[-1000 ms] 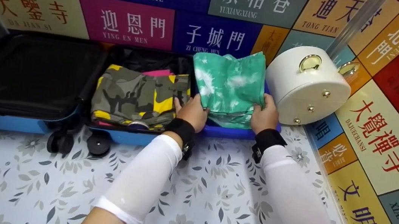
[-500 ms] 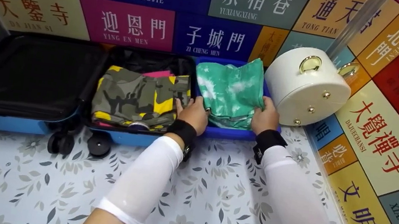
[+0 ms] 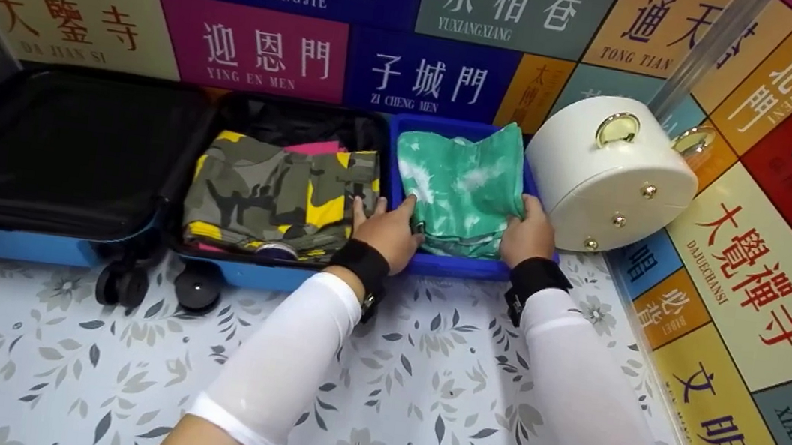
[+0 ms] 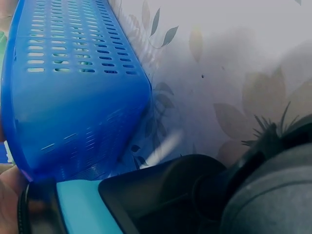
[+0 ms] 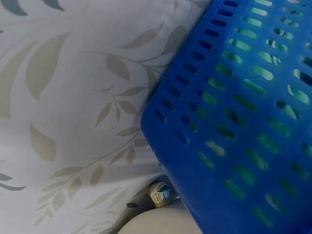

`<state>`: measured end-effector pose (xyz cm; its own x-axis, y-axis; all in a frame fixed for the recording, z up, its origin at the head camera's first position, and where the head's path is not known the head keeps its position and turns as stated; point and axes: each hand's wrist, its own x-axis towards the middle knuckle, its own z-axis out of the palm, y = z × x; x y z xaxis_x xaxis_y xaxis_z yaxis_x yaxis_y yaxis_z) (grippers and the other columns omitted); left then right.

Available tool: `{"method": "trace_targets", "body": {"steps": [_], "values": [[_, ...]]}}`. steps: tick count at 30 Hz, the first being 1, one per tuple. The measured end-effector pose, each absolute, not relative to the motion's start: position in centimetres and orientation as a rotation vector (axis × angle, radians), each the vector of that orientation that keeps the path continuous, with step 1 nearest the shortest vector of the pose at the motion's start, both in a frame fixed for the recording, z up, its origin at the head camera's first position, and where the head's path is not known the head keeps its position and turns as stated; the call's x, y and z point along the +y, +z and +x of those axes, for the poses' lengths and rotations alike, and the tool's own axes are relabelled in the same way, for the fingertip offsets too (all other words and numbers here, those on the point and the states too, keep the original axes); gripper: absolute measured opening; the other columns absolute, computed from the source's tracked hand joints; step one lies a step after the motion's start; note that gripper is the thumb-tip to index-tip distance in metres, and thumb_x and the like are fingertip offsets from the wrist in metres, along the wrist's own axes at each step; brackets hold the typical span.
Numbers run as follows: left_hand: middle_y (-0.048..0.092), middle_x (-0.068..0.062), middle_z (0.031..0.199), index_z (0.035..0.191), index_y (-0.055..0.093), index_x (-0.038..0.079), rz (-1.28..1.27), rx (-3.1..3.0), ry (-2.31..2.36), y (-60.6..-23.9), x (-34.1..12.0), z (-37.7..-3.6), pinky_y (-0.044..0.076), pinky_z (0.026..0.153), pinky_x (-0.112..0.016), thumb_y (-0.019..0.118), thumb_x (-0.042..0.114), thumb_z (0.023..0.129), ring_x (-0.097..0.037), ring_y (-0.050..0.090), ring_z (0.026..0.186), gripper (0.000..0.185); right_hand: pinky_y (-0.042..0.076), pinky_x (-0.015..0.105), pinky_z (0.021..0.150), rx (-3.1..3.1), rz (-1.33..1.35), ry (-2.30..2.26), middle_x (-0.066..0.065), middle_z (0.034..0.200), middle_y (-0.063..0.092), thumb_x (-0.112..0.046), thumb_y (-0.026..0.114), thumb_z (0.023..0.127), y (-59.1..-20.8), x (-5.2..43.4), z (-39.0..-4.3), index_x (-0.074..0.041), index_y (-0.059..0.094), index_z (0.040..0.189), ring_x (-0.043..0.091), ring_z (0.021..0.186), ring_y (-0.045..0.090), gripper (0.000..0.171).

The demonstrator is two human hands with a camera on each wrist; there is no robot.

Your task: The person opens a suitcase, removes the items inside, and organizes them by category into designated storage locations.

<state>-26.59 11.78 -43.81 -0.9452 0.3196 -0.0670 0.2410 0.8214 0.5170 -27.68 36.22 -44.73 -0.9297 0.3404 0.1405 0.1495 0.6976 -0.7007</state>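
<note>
A folded green-and-white tie-dye cloth point(image 3: 462, 185) lies in a blue plastic basket point(image 3: 462, 267), its upper right corner standing up. My right hand point(image 3: 531, 233) pinches the cloth's right edge, thumb on its near side. At the left wall of the basket is my left hand point(image 3: 391, 235), fingers spread over the rim between basket and suitcase, its thumb side close to the cloth. In the left wrist view, part of the left hand point(image 4: 9, 197) shows at the edge. In the right wrist view, green fabric shows through the slots of the basket point(image 5: 234, 122); the right hand is not visible there.
An open blue-and-black suitcase point(image 3: 227, 271) stands left of the basket, one half holding folded camouflage clothing point(image 3: 279, 193) over something pink. Its other half point(image 3: 73, 145) lies further left. A round white case point(image 3: 598, 179) with gold fittings leans right of the basket.
The green cloth has come down lower into the basket, uncovering the basket's back rim. My left hand's fingers have spread and shifted slightly rightward; the right hand stays at the cloth's edge.
</note>
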Motion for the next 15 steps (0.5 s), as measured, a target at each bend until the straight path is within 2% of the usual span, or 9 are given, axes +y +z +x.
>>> {"method": "trace_targets", "body": {"steps": [8, 15], "values": [[0.052, 0.001, 0.161, 0.164, 0.040, 0.025, 0.490, 2.866, 0.720, -43.73, 11.60, -26.36, -0.008, 0.130, -0.063, 0.056, 0.045, 0.108, -0.038, 0.022, 0.162, 0.061, 0.040, 0.051, 0.122, -2.754, -0.379, 0.942, 0.023, 0.154, 0.056, -0.010, 0.047, 0.110, -44.77, 36.02, -27.93, -0.005, 0.046, 0.157, 0.042, 0.143, 0.052, 0.048], [0.052, 0.002, 0.161, 0.164, 0.039, 0.026, 0.499, 2.853, 0.703, -43.65, 11.43, -26.26, -0.008, 0.131, -0.062, 0.054, 0.047, 0.109, -0.036, 0.020, 0.163, 0.061, 0.040, 0.051, 0.122, -2.810, -0.431, 0.899, 0.024, 0.155, 0.054, -0.009, 0.043, 0.110, -44.73, 35.99, -28.18, -0.003, 0.042, 0.159, 0.043, 0.143, 0.052, 0.050]]}}
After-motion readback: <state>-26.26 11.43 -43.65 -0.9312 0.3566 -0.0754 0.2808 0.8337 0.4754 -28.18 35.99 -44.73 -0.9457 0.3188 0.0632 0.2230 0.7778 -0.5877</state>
